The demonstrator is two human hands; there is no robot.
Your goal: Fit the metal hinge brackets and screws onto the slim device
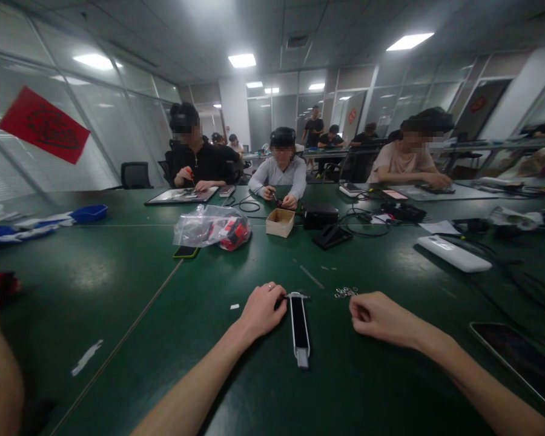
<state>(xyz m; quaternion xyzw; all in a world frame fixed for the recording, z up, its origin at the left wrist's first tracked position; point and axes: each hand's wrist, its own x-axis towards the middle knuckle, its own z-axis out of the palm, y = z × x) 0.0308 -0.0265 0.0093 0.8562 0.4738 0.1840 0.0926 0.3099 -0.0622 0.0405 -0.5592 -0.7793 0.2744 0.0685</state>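
Observation:
A long, narrow black object with a pale frame lies on the green table, with a thin crossbar at its far end and a grey piece at its near end. My left hand is closed at the left end of that crossbar, thumb and fingers around its tip. To the right sits a small heap of shiny metal ring-like parts. My right hand rests at the near edge of the heap, fingers curled in a pinch. Whatever its fingertips hold, if anything, is too small to tell.
Ahead are a plastic bag with red contents, a small open box and a black stand. A white power bank-like device, cables and a phone lie right. Co-workers sit opposite; someone's arm shows at left.

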